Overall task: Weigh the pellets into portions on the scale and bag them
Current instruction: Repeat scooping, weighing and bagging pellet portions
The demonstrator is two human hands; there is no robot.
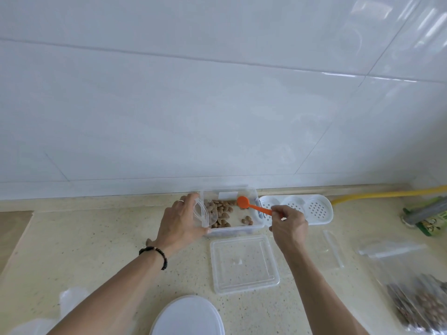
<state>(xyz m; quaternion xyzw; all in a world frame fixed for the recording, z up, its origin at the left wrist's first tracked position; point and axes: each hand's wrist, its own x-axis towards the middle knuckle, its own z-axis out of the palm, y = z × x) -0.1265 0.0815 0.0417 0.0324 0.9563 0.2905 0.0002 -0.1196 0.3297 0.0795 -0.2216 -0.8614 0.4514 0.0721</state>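
A clear plastic box stands on the counter near the wall, with brown pellets heaped at its left end and a few loose ones at its right. My left hand grips the box's left end, fingers curled over the clip. My right hand pinches the handle of an orange scoop, whose bowl hangs over the box's far right part. The box's clear lid lies flat in front of it. Filled clear bags of pellets lie at the lower right.
A white perforated tray sits right of the box. A round white lid is at the bottom edge. Empty clear zip bags lie at the right, a yellow hose and a green packet behind them.
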